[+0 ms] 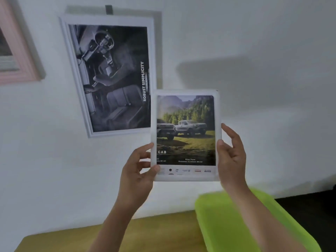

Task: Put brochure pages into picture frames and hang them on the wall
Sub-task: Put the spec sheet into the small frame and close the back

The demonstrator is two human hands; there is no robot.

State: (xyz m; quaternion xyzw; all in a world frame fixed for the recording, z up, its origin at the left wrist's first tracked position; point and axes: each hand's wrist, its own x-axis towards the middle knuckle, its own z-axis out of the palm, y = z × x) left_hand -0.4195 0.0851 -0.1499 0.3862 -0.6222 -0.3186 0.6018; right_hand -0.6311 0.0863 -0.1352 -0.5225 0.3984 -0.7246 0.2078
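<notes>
I hold a small white picture frame [185,135] upright in front of the white wall. It contains a brochure page showing pickup trucks on grass before a forest. My left hand [138,170] grips its lower left edge, thumb on the front. My right hand [231,155] pinches the lower right edge, fingers behind. A larger white frame [109,75] with a dark car-interior page hangs tilted on the wall from a dark hook [109,9], just left of and above the held frame.
A pink frame [20,55] hangs at the far left of the wall. Below, a yellow-brown table [154,231] carries a bright green tray [236,224] under my right forearm. A dark area lies at the lower right.
</notes>
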